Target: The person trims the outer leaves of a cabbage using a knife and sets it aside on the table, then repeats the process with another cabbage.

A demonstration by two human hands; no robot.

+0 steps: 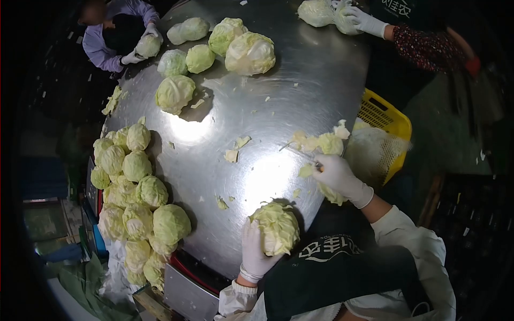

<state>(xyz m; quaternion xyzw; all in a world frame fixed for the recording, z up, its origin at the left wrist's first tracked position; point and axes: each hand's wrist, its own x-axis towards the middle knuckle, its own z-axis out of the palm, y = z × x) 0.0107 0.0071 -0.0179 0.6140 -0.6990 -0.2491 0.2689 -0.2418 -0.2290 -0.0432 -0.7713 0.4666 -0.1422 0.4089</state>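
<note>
My left hand (255,250), in a white glove, cups the left side of a cabbage (277,229) at the near edge of the metal table (214,155). Its fingers curve round the head, and the cabbage has loose, ruffled outer leaves. My right hand (341,179), gloved too, is closed round the handle of a knife (300,154). The thin blade points left and away from me, above the table. Trimmed cabbage leaves (329,143) lie just beyond that hand, and another leaf (333,194) shows beneath it.
Many cabbages (136,166) are piled along the left edge. Others (250,53) stand at the far side, some seemingly wrapped. A yellow basket (399,125) with netting stands off the right edge. One person (120,32) holds a cabbage at far left; another person's hand (364,22) touches cabbages at far right.
</note>
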